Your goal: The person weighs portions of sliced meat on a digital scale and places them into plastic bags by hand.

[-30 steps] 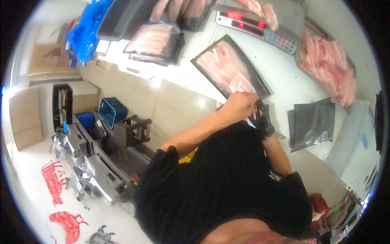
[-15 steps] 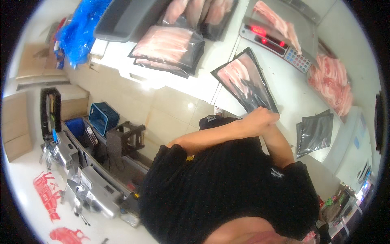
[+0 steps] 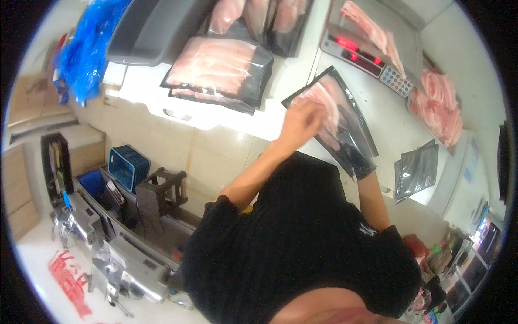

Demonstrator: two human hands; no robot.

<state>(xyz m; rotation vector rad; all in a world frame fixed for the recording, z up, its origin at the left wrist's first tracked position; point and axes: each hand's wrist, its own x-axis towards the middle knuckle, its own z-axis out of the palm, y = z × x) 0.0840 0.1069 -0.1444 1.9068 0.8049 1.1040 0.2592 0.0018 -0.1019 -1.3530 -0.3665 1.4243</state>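
Observation:
A clear-topped vacuum bag with a black border (image 3: 353, 127) lies slantwise on the white counter, pork belly slices (image 3: 330, 102) inside its far end. My left hand (image 3: 305, 121) rests over those slices with its fingers curled in against the film, pinching at the bag. At the bag's near end, my right forearm reaches up to the mouth. My right hand (image 3: 360, 166) looks to be inside or beneath the dark film there, so its fingers are hidden.
A scale (image 3: 369, 59) with lit red digits carries a pork strip (image 3: 372, 32). To its right are sliced pork (image 3: 440, 108) and unfilled bags (image 3: 418, 170). Left of my hands lie stacked filled bags (image 3: 216, 65) and a grey tub (image 3: 156, 32). A blue crate (image 3: 128, 167) stands below.
My left hand has moved from the bag's near end up and left onto the slices. My right hand has gone down out of sight at the bag's mouth. The view has shifted slightly.

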